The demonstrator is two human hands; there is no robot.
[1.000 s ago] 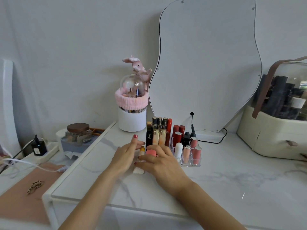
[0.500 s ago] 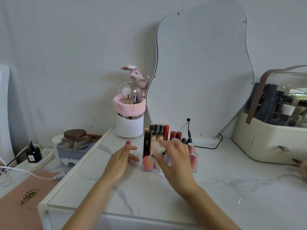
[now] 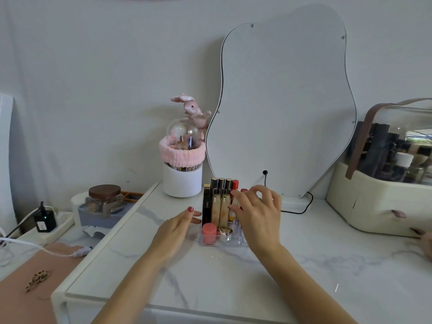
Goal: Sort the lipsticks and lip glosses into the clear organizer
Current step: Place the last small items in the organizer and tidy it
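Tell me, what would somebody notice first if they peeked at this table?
Probably the two hands, left and right, reaching around the clear organizer full of lipsticks in the middle. Behind it leans a big wavy mirror, and beside that a pink bunny sits atop a glass dome.

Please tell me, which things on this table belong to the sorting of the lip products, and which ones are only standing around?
Part of the job:
clear organizer
black lipstick case
gold lip gloss tubes
pink round-capped lipstick
left hand
right hand

Only standing around:
mirror
white brush holder
rabbit figure
brown-lidded jar
cream cosmetics case
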